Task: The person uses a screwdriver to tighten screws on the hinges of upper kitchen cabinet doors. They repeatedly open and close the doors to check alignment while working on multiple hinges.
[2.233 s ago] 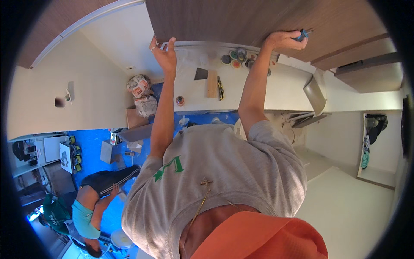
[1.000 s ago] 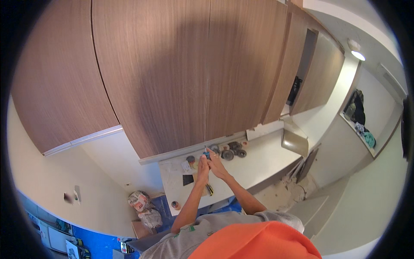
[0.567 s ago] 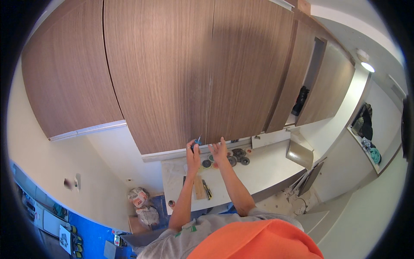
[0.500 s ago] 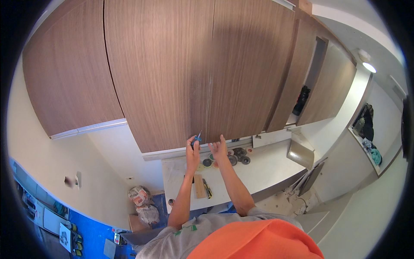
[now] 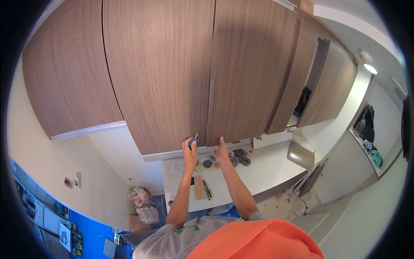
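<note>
My left hand (image 5: 189, 154) is closed round the blue handle of a small screwdriver (image 5: 193, 143), its thin shaft pointing up. It is at the lower edge of the left wood-grain cabinet door (image 5: 159, 77), near the seam. Just across that seam, my right hand (image 5: 221, 154) holds the bottom edge of the right cabinet door (image 5: 254, 82). Its thumb lies on the door's front; the other fingers are bent below the edge, slightly blurred. The screwdriver's tip is close to the door face; I cannot tell if it touches.
Below, a white counter (image 5: 271, 166) carries several tape rolls (image 5: 208, 164), a wooden strip (image 5: 199, 187) and a yellow-black knife-like tool (image 5: 208, 190). A cabinet door (image 5: 330, 86) at right stands open beside a black object (image 5: 302, 102). Bags (image 5: 147, 214) lie on the blue-covered floor.
My left hand has shifted slightly left and down with the screwdriver, whose shaft now tilts less to the right. My right hand stays at the door edge, its bent fingers moving a little.
</note>
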Tool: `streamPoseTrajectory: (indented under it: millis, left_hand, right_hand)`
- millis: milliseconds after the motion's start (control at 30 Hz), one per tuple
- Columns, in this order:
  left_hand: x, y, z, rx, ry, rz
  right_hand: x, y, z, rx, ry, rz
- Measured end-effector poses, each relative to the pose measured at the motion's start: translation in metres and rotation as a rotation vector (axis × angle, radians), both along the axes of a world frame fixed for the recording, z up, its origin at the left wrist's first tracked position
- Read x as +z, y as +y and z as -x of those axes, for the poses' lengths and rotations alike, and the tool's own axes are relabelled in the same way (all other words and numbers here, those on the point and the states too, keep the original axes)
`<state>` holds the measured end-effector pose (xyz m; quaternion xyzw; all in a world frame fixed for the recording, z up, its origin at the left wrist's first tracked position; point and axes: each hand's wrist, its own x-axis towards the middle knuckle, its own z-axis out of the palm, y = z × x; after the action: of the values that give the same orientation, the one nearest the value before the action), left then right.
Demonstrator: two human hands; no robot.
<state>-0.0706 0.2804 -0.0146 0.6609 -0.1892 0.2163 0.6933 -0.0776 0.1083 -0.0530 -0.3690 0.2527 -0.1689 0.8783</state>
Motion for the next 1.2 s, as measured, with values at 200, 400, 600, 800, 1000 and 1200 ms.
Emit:
streamPoseTrajectory:
  millis: [200, 400, 600, 800, 1000, 1200]
  left_hand:
    - [0.0, 0.001, 0.012, -0.039, 0.02, 0.007]
    - [-0.003, 0.009, 0.02, -0.025, 0.048, -0.008]
    - [-0.004, 0.015, 0.025, -0.02, 0.02, -0.013]
    - [-0.008, 0.015, 0.027, -0.005, 0.032, -0.073]
    - [-0.008, 0.004, 0.031, -0.018, 0.025, -0.031]
    - [-0.006, 0.007, 0.037, 0.001, 0.025, -0.042]
  right_hand:
    - [0.002, 0.005, -0.011, 0.012, -0.059, 0.007]
    - [0.012, 0.009, -0.004, -0.013, -0.079, -0.11]
    - [0.022, 0.009, 0.005, 0.031, -0.127, -0.176]
    - [0.015, 0.007, 0.003, -0.009, -0.049, -0.103]
    - [0.024, 0.012, 0.003, 0.009, -0.024, 0.018]
    - [0.027, 0.015, 0.017, 0.028, -0.174, -0.134]
